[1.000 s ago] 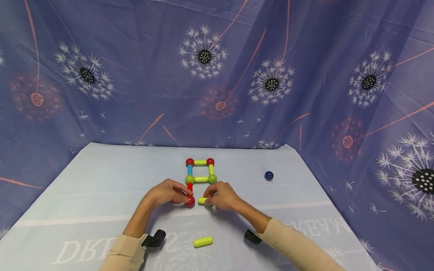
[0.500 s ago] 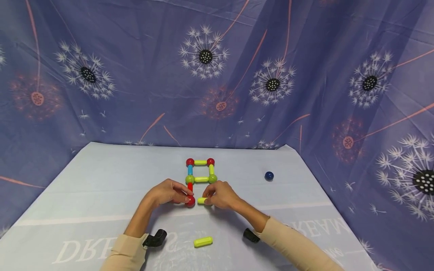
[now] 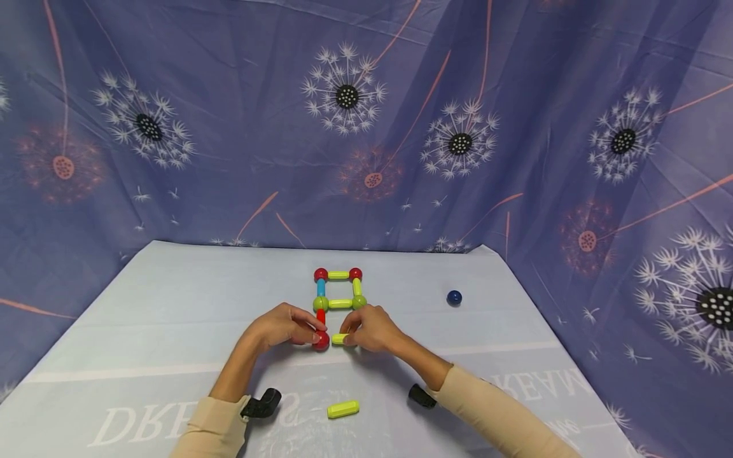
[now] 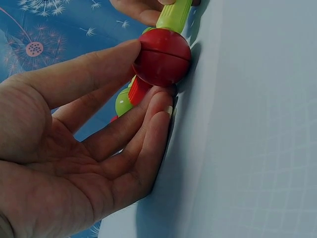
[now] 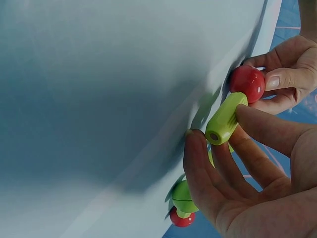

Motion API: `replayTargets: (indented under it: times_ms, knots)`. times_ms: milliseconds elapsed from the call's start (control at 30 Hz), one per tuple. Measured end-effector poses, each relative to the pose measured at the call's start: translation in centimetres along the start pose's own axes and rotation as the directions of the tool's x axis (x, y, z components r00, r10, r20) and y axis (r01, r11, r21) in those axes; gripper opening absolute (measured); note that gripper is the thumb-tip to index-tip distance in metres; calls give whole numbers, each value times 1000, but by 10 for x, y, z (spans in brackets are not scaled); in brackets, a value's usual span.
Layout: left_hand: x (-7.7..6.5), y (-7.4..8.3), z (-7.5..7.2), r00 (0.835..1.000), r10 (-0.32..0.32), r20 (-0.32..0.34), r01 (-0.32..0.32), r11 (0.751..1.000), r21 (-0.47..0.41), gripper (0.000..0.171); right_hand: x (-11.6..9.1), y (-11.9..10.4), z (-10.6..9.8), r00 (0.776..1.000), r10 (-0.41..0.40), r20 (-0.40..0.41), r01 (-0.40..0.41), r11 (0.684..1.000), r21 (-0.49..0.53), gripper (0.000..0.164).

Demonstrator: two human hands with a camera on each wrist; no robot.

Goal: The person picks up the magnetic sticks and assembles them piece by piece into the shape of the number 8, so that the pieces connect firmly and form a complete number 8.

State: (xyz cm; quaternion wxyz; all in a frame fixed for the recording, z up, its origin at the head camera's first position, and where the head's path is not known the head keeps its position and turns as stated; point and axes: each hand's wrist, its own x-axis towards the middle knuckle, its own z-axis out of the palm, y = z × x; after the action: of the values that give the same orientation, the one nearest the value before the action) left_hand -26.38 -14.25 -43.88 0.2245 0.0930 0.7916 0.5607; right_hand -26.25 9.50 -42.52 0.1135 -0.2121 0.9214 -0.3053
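My left hand point(image 3: 286, 323) pinches a red ball point(image 4: 163, 57) between thumb and fingers. A red rod point(image 3: 321, 317) joins that ball to a green ball point(image 3: 321, 304) of a flat square on the table. Two red balls, two green balls, a blue rod point(image 3: 321, 288) and several yellow-green rods form the square. Between the thumb and fingers of my right hand point(image 3: 373, 329) is a loose yellow-green rod point(image 5: 227, 119), a round dark spot showing in its near end. Its other end points at the red ball; in the head view a narrow gap separates them.
Another yellow-green rod point(image 3: 343, 409) lies closer to me on the pale table cloth point(image 3: 143, 305). Toward the right back sits a dark blue ball point(image 3: 454, 297). A purple curtain point(image 3: 240, 127) with dandelion prints hangs behind the table.
My right hand has shifted slightly left, bringing its yellow-green rod nearer to the red ball. The left hand stays in place on the ball.
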Motion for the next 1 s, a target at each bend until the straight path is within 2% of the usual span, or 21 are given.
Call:
replayTargets:
  times_ms: [767, 1000]
  knots:
    - [-1, 1, 2, 1000, -18, 4, 18, 1000, -16, 32, 1, -1, 1, 1000, 9, 4, -9, 1000, 24, 8]
    - [-2, 1, 3, 1000, -4, 4, 4, 1000, -15, 32, 0, 0, 1, 1000, 10, 4, -10, 1000, 30, 8]
